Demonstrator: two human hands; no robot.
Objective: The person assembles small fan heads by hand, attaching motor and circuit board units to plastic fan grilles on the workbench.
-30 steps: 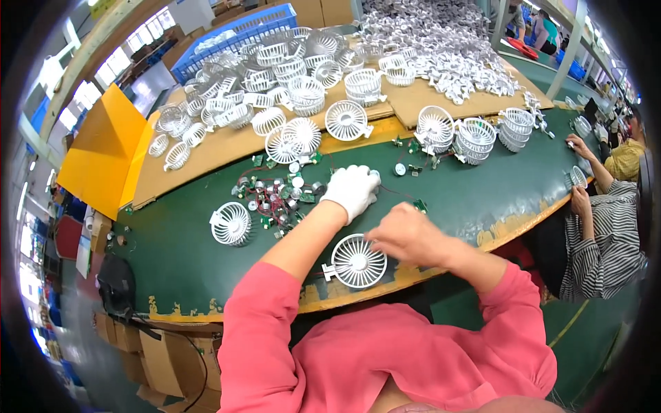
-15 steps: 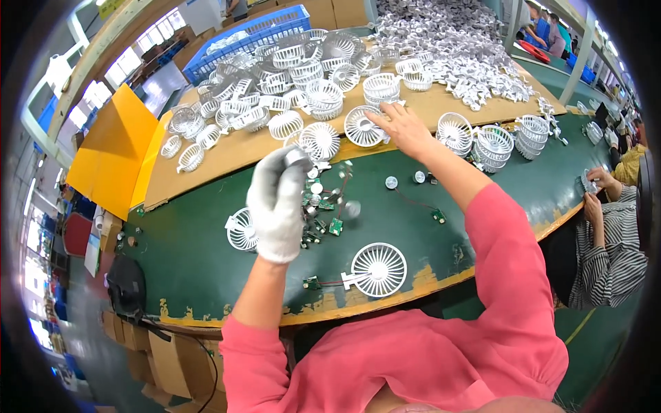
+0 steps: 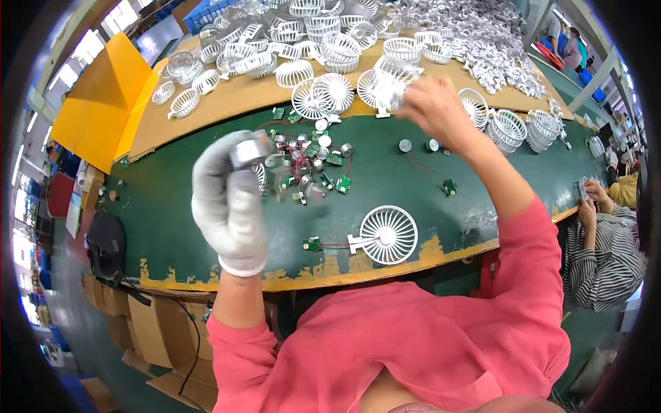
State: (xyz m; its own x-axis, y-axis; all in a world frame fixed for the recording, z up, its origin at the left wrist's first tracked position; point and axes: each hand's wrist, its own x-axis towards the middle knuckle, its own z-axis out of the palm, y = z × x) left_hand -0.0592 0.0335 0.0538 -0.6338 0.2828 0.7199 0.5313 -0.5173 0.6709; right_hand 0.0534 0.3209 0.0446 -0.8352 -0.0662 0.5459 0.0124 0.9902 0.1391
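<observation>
My left hand, in a white glove, pinches a small silver motor above the left part of the table. Blurred bits just right of it may hang from the motor; I cannot tell. Bare and raised near the cardboard edge, my right hand grips a white fan guard, smeared by motion. Between the hands lies a heap of motors with red wires and green circuit boards. Nearest me rests a round white fan guard, wired to a small green board. Another guard is partly hidden behind the glove.
White fan guards pile up on the cardboard sheet, beside a heap of small white parts. Stacked guards stand right. A wired motor lies on the green table. A co-worker in stripes sits far right.
My right hand has lifted a fan guard off the cardboard edge. My left hand has moved left and nearer with the motor. The whole view has shifted with my head.
</observation>
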